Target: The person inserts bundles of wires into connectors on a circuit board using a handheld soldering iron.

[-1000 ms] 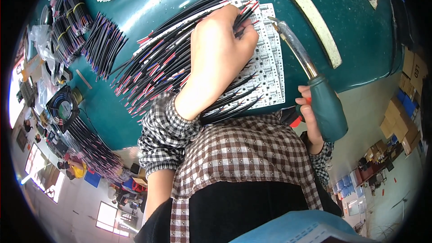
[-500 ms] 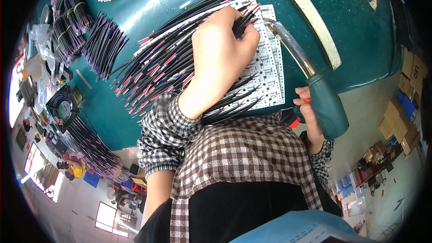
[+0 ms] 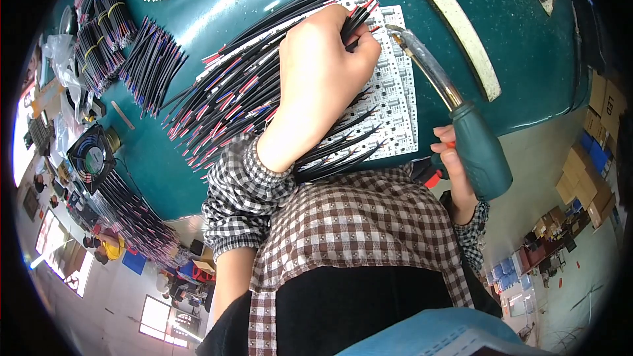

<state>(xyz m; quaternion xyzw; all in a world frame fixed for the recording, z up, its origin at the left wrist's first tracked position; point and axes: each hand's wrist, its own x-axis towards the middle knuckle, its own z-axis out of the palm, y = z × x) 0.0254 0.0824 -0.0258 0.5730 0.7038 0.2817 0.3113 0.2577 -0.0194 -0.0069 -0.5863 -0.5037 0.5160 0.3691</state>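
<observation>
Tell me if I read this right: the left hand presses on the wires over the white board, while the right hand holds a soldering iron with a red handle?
Not quite. In the head view the soldering iron in the right hand has a dark green handle, not red. The left hand does press on the wires over the white board.

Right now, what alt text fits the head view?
The left hand presses black, red-tipped wires onto a white circuit board panel on a teal table, while the right hand holds a green-handled soldering iron beside it.
</observation>
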